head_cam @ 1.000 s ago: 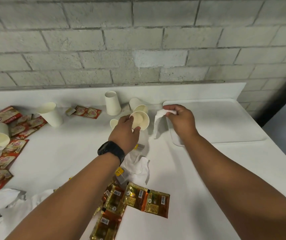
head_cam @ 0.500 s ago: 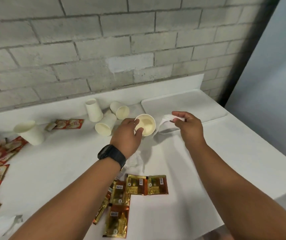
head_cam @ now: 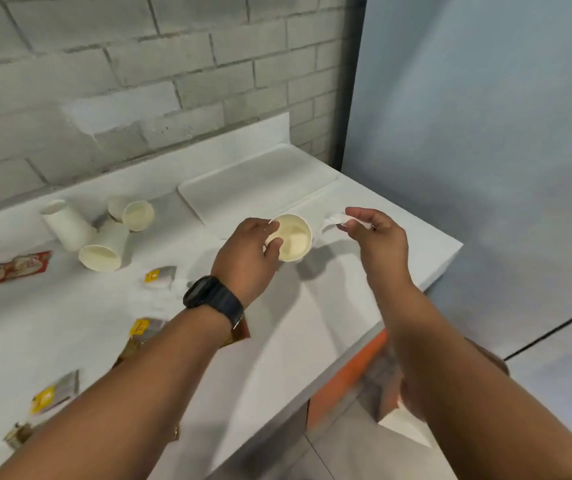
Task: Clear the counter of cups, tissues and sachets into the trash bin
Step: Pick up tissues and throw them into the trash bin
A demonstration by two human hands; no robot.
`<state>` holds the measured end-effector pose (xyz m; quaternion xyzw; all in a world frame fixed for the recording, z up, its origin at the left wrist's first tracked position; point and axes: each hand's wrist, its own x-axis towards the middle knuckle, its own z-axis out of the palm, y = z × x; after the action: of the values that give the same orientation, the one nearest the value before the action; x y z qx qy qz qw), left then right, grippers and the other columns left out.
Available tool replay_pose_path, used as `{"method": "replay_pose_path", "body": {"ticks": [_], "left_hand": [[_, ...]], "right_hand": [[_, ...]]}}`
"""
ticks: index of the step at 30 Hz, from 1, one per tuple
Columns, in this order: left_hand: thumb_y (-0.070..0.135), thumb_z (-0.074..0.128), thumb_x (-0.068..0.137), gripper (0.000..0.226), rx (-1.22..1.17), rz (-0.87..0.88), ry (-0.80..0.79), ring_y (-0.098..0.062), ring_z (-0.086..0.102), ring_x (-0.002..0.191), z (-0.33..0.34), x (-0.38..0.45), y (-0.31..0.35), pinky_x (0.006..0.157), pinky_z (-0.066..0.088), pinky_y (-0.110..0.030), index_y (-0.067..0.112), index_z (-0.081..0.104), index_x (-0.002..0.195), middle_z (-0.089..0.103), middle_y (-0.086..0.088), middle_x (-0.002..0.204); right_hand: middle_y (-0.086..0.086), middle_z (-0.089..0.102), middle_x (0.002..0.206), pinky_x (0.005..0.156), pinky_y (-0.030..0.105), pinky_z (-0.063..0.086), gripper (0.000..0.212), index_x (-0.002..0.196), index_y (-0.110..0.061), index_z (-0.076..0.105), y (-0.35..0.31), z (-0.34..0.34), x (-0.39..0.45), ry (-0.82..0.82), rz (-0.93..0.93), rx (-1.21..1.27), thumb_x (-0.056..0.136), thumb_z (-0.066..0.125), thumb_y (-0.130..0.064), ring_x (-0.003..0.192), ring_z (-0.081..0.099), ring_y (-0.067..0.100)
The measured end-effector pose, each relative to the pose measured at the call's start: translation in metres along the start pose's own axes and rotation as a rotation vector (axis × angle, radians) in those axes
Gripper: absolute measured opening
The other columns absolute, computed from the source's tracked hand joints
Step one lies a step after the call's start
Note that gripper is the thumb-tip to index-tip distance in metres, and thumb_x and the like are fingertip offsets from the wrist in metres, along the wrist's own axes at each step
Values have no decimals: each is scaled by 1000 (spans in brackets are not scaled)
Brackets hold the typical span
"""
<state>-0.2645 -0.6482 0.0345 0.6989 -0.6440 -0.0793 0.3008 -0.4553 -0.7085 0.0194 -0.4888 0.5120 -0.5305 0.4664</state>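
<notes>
Hands carried litter off the counter [head_cam: 312,323]: the left hand [head_cam: 246,258] pinched a paper cup [head_cam: 293,237] by its rim, the right hand [head_cam: 378,237] pinched a tissue [head_cam: 336,220], apparently bound for a bin not clearly in view

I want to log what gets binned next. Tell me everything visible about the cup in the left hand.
The held cup is a plain, cream-white disposable cup, paper by its look, and appears empty. It is tipped so its open mouth faces the camera, showing the inside. The left hand grips its rim, thumb inside. It is held above the white counter, near the tray, beside the tissue in the right hand.
</notes>
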Motion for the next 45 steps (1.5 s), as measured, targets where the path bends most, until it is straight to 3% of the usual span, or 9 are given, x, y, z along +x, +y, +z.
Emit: {"method": "replay_pose_path", "body": {"ticks": [7,11,17,23,29,32,36,41,45], "left_hand": [[23,49,96,38,-20,170,-99,-18,57,110,73,-2,113,92,47,-31,16,54,133,49,1,134],[22,46,98,38,12,235,-164,-20,56,113,123,-9,172,94,44,-30,14,53,134,49,-1,137],[22,45,98,39,17,235,-271,-20,51,121,201,-21,236,99,38,-27,13,51,135,46,-3,140],[23,47,96,39,46,189,-409,-23,53,118,263,-38,249,101,40,-31,12,53,133,48,-4,138],[26,49,96,41,96,12,-634,-21,47,125,330,-58,231,105,36,-28,12,51,135,45,-3,141],[27,48,97,43,136,-26,-722,-20,47,125,359,-60,223,106,35,-29,12,48,137,42,-3,143],[27,50,96,44,116,-59,-842,-17,44,128,394,-62,217,108,34,-27,15,47,138,41,0,145],[23,50,96,40,89,-129,-953,-18,43,132,410,-65,210,107,32,-26,19,51,136,43,-2,146],[24,49,95,34,110,-207,-899,-22,54,117,398,-63,199,101,39,-28,16,58,128,52,-5,135]], "right_hand": [[-5,74,85,75,26,48,19,90,-28,73,8,-136,5,170,15,-40,86,64,-12,92,71,20],[11,74,87,83,46,55,17,91,-24,75,21,-211,10,252,60,-84,84,66,-11,88,67,41],[-11,69,92,89,31,54,17,96,-21,73,55,-310,14,303,130,-164,89,64,-9,95,69,21],[1,72,100,82,27,53,19,90,-29,72,120,-373,13,333,277,-246,89,63,-12,93,68,20],[3,69,111,86,22,44,21,101,-16,72,222,-393,11,235,515,-491,89,57,-7,96,62,18],[3,62,129,92,17,35,34,122,-18,64,261,-390,13,124,615,-535,91,53,-10,116,58,21],[10,45,145,106,33,37,61,146,-21,38,299,-389,7,-66,736,-655,89,58,-17,129,48,29],[9,57,132,88,27,42,39,131,-18,56,310,-397,-6,-186,751,-765,92,55,-22,115,57,28],[8,59,131,99,29,39,34,126,-16,60,297,-394,3,-308,711,-865,94,53,-25,119,55,27]]}}
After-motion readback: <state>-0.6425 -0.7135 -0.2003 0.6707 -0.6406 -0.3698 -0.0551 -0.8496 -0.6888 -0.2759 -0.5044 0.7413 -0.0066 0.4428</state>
